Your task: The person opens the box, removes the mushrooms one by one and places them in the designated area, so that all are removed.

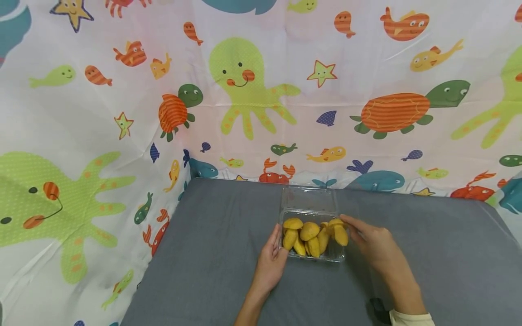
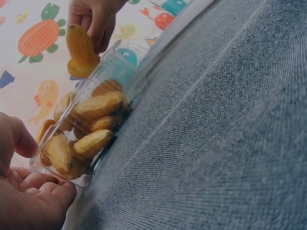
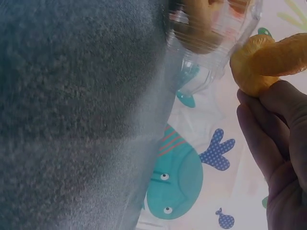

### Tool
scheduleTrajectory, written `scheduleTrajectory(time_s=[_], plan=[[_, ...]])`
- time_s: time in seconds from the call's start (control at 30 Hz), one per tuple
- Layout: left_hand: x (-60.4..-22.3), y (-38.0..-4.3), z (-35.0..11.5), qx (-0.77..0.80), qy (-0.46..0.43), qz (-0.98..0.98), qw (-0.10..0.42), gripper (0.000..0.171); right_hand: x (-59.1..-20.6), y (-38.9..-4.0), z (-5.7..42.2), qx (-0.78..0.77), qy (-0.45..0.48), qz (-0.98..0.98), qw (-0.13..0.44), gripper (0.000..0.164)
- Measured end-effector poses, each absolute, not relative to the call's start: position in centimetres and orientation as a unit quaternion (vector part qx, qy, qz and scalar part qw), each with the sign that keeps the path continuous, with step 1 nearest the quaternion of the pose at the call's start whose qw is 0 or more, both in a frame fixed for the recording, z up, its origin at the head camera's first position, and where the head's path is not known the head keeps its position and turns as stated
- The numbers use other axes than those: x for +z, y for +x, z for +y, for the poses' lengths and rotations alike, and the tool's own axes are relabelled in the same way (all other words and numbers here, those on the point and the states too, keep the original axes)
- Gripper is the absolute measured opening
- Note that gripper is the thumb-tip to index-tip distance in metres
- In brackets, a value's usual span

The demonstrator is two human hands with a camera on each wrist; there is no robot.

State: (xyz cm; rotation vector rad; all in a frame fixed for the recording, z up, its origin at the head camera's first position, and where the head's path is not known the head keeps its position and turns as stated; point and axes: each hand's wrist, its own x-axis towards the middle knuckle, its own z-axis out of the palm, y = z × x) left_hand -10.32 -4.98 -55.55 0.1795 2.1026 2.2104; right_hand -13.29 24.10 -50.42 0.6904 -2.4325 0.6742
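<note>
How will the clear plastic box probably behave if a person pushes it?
The clear box would probably flex, as its walls look thin. It may slide more readily than tip, being low and wide. Its open lid may wobble, looking equally thin.

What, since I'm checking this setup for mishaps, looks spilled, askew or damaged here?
Nothing stands out as spilled or damaged. Only one yellow mushroom is apart from the others, but the right hand pinches it by the right side of the open clear container, which the left hand holds.
</note>
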Motion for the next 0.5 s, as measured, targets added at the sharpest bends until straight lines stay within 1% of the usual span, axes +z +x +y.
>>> scheduleTrajectory(time_s=[0.27, 0.5], plan=[[-55.9, -10.5, -5.0, 0.727, 0.058, 0.683, 0.041, 0.070, -50.2, -13.6, 24.9, 0.245, 0.228, -0.891, 0.308, 0.057], [-55.9, -10.4, -4.9, 0.723, 0.056, 0.687, 0.046, 0.070, -49.9, -13.7, 25.7, 0.239, 0.166, -0.898, 0.330, 0.052]])
